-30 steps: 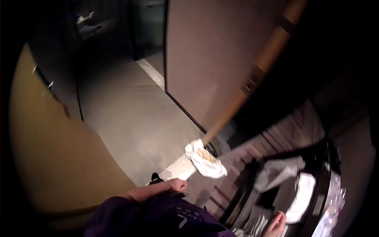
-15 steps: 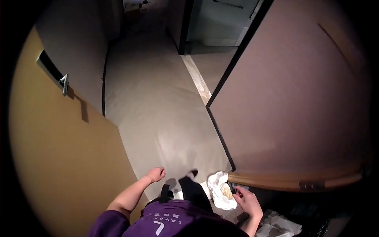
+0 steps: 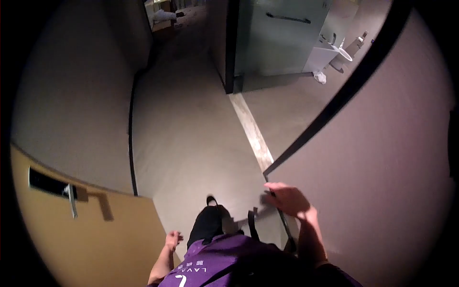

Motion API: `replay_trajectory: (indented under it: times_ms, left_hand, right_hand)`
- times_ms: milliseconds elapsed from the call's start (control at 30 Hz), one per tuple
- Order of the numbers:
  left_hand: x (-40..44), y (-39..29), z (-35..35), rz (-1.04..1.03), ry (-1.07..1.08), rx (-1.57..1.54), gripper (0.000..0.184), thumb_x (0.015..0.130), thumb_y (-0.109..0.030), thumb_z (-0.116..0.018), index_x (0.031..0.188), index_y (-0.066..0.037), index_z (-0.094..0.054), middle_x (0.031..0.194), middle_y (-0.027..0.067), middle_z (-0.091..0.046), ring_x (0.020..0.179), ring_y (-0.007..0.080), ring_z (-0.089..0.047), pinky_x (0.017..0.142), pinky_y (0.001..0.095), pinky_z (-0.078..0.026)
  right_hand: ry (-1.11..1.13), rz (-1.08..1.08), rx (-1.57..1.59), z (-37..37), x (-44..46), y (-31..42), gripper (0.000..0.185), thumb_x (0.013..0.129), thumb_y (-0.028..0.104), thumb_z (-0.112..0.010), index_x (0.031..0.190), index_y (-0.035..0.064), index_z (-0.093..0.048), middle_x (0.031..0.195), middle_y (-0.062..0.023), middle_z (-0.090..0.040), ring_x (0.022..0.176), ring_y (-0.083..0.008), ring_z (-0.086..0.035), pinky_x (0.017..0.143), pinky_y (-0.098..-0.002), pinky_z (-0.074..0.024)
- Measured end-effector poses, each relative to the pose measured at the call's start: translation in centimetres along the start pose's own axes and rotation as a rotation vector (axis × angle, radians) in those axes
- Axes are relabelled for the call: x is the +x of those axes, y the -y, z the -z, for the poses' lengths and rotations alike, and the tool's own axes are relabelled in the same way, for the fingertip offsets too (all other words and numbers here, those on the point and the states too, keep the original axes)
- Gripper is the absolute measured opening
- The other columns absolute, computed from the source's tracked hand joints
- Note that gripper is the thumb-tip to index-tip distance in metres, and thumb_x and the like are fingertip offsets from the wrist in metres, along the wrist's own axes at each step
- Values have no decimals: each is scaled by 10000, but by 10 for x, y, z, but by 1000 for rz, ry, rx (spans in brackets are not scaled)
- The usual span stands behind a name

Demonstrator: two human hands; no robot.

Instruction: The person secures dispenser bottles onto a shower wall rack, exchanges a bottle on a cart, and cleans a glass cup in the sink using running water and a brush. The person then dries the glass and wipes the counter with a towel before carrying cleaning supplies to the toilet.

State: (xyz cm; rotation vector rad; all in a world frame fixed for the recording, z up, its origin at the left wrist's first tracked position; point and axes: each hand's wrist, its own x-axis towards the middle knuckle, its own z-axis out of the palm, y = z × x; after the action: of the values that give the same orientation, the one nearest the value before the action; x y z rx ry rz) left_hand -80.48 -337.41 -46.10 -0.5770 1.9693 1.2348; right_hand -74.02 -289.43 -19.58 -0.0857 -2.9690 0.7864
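My left hand [image 3: 174, 238] hangs low beside my left leg, near the yellow-brown door [image 3: 110, 234]. Its fingers are loosely curled and a little apart, with nothing visible in them. On the other side, my right hand [image 3: 289, 200] is raised in front of the right wall [image 3: 363, 191], its fingers bent together. A small dark patch shows at those fingertips; whether it is a held thing or shadow is hard to make out. The door's metal lever handle [image 3: 71, 201] stands out left of my left hand, untouched.
A corridor floor [image 3: 191, 134] runs ahead between walls. A pale stone threshold [image 3: 251, 126] leads right to a bathroom with a glass door [image 3: 277, 43], a toilet [image 3: 343, 55] and a crumpled white cloth [image 3: 319, 77] on the floor. A white item [image 3: 164, 16] lies far ahead.
I have moved forward past the doorway. The white bag by my right hand has left view. My right hand has risen forward, my left hand has dropped lower, and the bathroom shows more.
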Motion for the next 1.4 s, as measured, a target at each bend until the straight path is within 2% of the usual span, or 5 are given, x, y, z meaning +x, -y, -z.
replay_trajectory:
  times_ms: [100, 367, 533, 867, 1400]
  left_hand:
    - [96, 33, 36, 161, 483, -320, 327, 861, -297, -534, 1088, -62, -551, 953, 138, -652, 796, 275, -643, 634, 363, -495]
    - [274, -267, 18, -227, 1054, -450, 570, 684, -317, -749, 1105, -15, -511, 936, 127, -628, 807, 281, -645, 667, 375, -554]
    - [410, -511, -61, -422, 588, -33, 203, 867, -274, -585, 974, -113, -522, 763, 11, -569, 659, 129, -566, 539, 255, -436]
    - [387, -762, -399, -462, 469, 619, 183, 920, -265, -484, 993, -104, -533, 839, 43, -622, 713, 129, -589, 558, 262, -425]
    - [244, -927, -1012, -1257, 1385, 1029, 132, 903, -138, -486, 911, -30, -562, 758, 40, -589, 708, 123, -544, 664, 264, -456]
  right_hand:
    - [199, -80, 50, -9, 76, -24, 373, 852, 292, -550, 1184, 124, -518, 1069, -131, -602, 959, -321, -588, 800, -396, -480]
    - [386, -469, 181, 5, 221, -74, 367, 859, 286, -528, 1184, 117, -500, 1030, -159, -601, 957, -345, -579, 798, -432, -476]
    - [4, -524, 220, 28, 272, -139, 269, 872, 256, -507, 1093, 104, -527, 956, -159, -600, 845, -370, -590, 740, -454, -479]
    - [-627, -670, 196, 115, 340, -344, 220, 865, 209, -538, 1043, 92, -593, 864, -147, -634, 776, -343, -606, 675, -417, -489]
    - [-1918, -1387, 502, 224, 202, -500, 192, 906, 95, -480, 1021, 2, -602, 800, -35, -615, 762, -96, -578, 710, -231, -470]
